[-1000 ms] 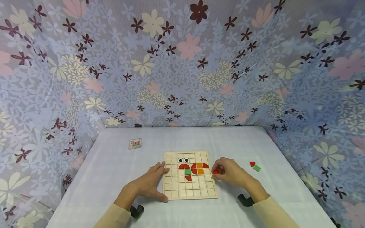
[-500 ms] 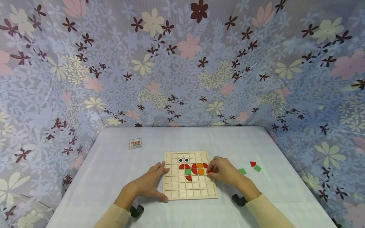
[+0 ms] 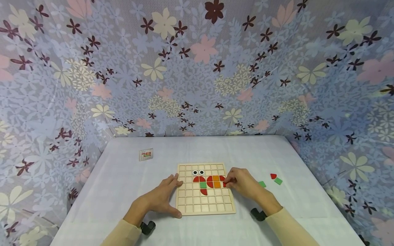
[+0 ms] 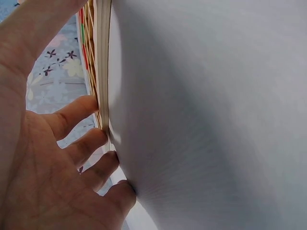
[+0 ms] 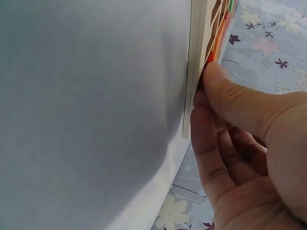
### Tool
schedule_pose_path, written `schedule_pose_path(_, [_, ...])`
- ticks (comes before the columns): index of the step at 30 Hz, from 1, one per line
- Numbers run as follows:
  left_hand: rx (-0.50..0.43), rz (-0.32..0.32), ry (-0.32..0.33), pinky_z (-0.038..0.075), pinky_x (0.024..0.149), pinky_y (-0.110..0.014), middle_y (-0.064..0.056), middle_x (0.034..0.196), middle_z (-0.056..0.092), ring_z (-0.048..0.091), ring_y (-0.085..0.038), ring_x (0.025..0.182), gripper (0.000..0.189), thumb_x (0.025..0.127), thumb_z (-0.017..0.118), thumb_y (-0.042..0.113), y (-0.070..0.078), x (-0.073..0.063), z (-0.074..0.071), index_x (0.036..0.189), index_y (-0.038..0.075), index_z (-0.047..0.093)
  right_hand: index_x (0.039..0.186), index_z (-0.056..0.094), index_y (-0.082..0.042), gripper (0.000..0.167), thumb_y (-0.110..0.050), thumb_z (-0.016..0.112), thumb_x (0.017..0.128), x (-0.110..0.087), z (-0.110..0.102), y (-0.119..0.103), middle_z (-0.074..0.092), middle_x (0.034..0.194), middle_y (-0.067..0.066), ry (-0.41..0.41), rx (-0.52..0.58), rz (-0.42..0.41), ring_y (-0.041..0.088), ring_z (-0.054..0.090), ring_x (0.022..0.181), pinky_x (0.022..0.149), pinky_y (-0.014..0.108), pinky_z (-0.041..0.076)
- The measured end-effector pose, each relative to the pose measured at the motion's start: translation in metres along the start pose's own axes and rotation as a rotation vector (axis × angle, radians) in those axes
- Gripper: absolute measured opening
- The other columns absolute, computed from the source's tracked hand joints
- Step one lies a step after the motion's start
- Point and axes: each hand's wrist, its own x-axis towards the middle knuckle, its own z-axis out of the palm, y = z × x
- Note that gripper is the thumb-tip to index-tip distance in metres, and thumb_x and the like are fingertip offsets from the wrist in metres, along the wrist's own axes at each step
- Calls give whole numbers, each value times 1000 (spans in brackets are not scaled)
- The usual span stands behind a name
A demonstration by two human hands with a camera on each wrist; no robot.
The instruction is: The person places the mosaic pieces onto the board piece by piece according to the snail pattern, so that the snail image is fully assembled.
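Observation:
A wooden grid board [image 3: 205, 208] lies on the table between both hands. On it sit two eye discs [image 3: 198, 173], several red quarter-circle pieces, a green square [image 3: 202, 185] and two orange squares [image 3: 217, 181]. My left hand [image 3: 160, 196] is spread along the board's left side, thumb and fingers touching its edge; the left wrist view shows the fingertips against the rim [image 4: 103, 72]. At the right edge, my right hand [image 3: 244, 184] pinches a red quarter-circle piece [image 3: 225, 185] over the right-hand column. Its fingertips partly hide that piece, and in the right wrist view little red shows past the thumb.
Right of the right hand lie a green piece [image 3: 262, 184], partly covered by the hand, a red quarter-circle [image 3: 273, 176] and another green piece [image 3: 278, 181]. A small picture card [image 3: 146, 154] is at the back left. Floral fabric [image 3: 197, 85] stands around the table.
My right hand has moved left with the red piece, from beside the board onto its right column, uncovering a green piece on the table. My left hand stays put.

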Motion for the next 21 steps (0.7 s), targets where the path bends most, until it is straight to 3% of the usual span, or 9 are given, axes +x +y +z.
schedule_pose_path(5, [-5,5,0,35,142,-72,-18,196,21,21,-49,182,121,73,112,50,-1,0,1,172,15,52,98,91,-17,12,-6,94,97,2,1,1,78,101,-8,2,-15,24,4,67,91,79,22,63])
schedule_pose_path(21, [-11,1,-2,34,142,-74,-22,196,21,20,-51,182,123,72,113,49,0,0,-1,172,12,52,94,91,-14,15,1,94,94,5,3,-1,77,99,-7,7,-13,-18,5,69,90,78,22,65])
